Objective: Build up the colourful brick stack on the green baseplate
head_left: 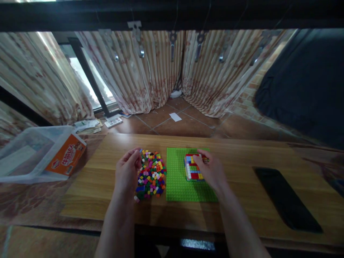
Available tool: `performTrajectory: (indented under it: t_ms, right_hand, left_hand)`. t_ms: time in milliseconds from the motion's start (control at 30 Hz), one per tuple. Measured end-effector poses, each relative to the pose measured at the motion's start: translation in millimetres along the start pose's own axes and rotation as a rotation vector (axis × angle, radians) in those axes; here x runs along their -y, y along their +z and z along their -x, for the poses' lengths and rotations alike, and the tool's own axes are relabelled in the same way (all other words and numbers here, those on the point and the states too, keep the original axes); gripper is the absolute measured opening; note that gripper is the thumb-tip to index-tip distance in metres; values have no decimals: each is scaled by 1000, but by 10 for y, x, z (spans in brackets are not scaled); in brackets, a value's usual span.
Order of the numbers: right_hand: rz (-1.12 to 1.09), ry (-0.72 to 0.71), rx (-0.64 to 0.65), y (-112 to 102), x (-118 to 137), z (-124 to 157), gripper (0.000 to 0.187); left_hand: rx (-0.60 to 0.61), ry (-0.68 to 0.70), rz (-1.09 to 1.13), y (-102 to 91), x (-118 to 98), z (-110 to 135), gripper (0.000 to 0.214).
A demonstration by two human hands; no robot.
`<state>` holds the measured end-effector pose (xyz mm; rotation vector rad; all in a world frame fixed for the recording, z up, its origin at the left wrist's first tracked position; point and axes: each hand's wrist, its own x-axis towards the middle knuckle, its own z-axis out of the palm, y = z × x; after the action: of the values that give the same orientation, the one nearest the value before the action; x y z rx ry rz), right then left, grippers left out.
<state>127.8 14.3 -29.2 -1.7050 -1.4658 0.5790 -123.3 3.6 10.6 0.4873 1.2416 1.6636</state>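
My left hand (128, 163) is closed in a pinch at the far left edge of a pile of loose toy bricks (152, 175) in many colours. What its fingers hold, if anything, I cannot make out. On a green baseplate (176, 188) sits a low, multicoloured block of toy bricks (194, 171). My right hand (211, 168) reaches over this block from the right, its thumb on top and its index finger at the far edge, gripping it there. The palm hides the block's right part.
On the wooden table (244, 211), a black flat object (287, 199) lies to the right. A clear plastic box (34, 154) with an orange label stands beyond the left end. Curtains (150, 75) hang behind, with papers (87, 125) on the floor.
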Motion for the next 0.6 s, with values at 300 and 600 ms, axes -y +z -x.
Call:
performTrajectory:
  t_ms: [300, 600]
  right_hand:
    - [224, -130, 14, -45, 14, 20, 49]
    - [298, -290, -69, 68, -44, 50, 43]
  left_hand:
    - [-52, 122, -171, -200, -63, -103, 35]
    - [60, 231, -518, -299, -14, -81, 19]
